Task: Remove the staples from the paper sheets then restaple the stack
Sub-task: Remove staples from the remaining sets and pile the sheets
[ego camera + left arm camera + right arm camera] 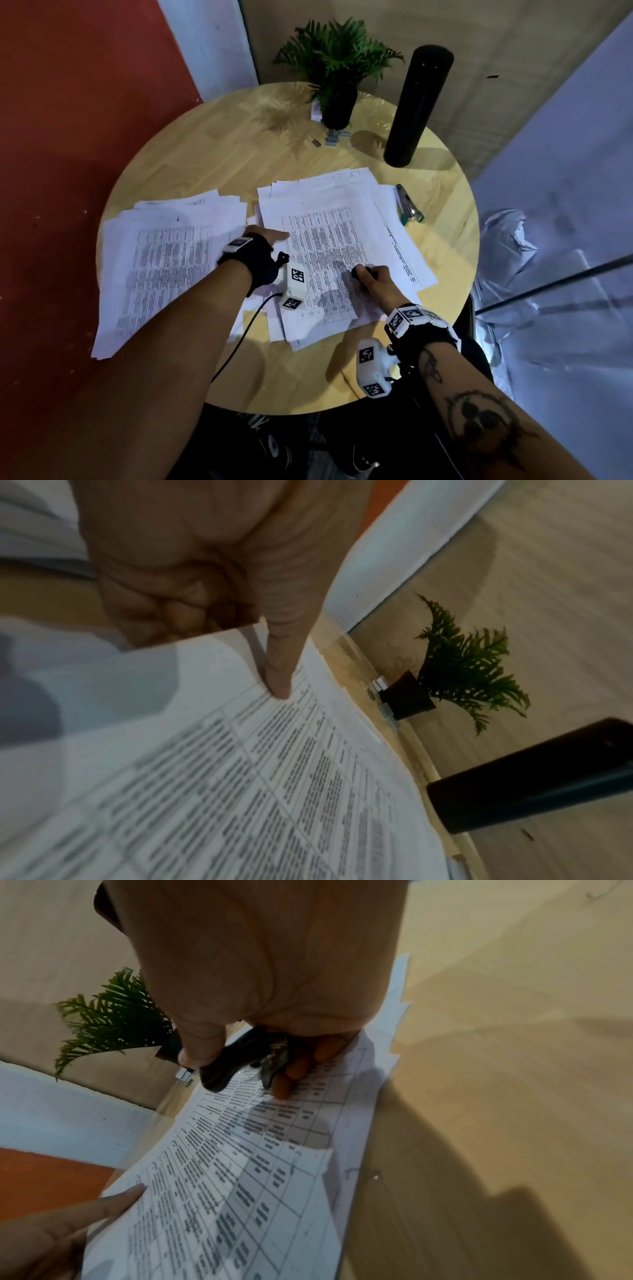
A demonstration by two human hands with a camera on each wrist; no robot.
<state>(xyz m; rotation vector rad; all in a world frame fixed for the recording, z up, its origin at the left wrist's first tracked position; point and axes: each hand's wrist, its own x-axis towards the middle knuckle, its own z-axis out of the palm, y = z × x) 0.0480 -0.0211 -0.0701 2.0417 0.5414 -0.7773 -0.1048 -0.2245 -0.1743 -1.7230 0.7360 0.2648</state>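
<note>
On the round wooden table (191,164) sit two loose piles of printed sheets, and both hands are on the right pile (342,233), which lies roughly mid-table with its pages fanned out unevenly. The left hand (265,240) reaches in from the pile's left edge: the thumb (279,666) presses down flat on the top page, while the other fingers look curled under the edge of the sheets, so it's pinching the paper there. The right hand (371,279) is down on the top sheet nearer the person, fingers curled tight around a small black staple remover (219,1066); from the right wrist view you can see its dark handle and metal jaws poking out between thumb and fingers, right over the printed table on the page. Can't tell whether the jaws are actually on a staple, it's too blurry.

The left pile (161,260) sits beside it, close but not held by anything. A stapler (407,205) lies just past the right pile's far right corner. Further back there's a tall black cylinder (416,106), a small potted plant (337,72), and some little staple strips (334,137) at the foot of the pot.
</note>
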